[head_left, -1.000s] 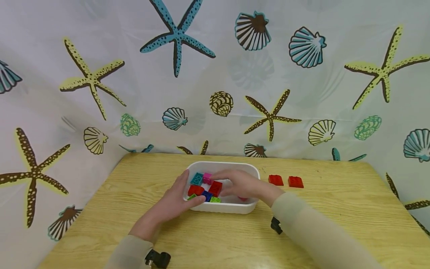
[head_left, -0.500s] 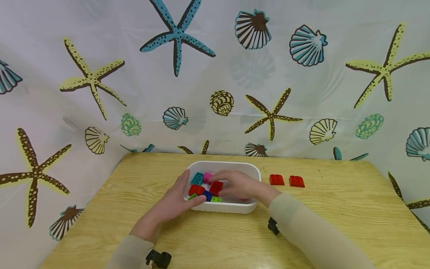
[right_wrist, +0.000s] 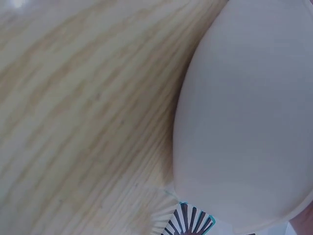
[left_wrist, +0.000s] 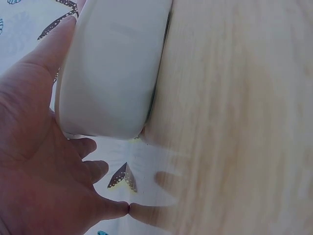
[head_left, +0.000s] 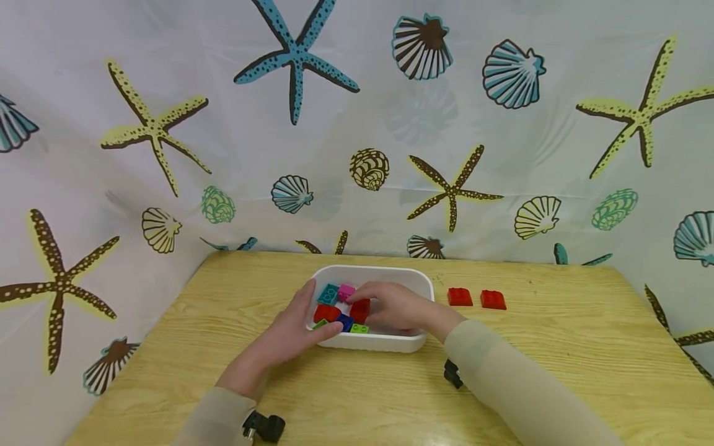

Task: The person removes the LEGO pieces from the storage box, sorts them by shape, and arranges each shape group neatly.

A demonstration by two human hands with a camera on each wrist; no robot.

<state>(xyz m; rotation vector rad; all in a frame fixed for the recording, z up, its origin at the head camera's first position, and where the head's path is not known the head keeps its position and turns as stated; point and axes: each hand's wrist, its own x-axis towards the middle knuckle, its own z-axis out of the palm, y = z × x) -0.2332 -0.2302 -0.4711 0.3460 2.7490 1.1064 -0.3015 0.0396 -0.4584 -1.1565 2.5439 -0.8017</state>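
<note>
A white plastic tub (head_left: 370, 342) stands on the table with several toy building bricks in it. My left hand (head_left: 287, 331) grips its left end, the thumb over the front rim; the left wrist view shows this hand (left_wrist: 44, 142) against the tub's outer wall (left_wrist: 112, 68). Inside the tub my right hand (head_left: 396, 305) pinches a red brick (head_left: 361, 310), its fingertips partly hidden. Around it lie a pink brick (head_left: 346, 292), a teal brick (head_left: 328, 295), another red brick (head_left: 326, 313), a blue brick (head_left: 346, 322) and a lime green brick (head_left: 359, 329).
Two red bricks, a left one (head_left: 460, 297) and a right one (head_left: 493, 300), lie on the wooden table (head_left: 546, 347) right of the tub. A curtain (head_left: 334, 136) with starfish and shells hangs behind the table. The right wrist view shows mostly the tub's outer wall (right_wrist: 244, 112).
The red brick at my right hand has tilted and turned slightly between the fingers. My left hand has stayed on the tub.
</note>
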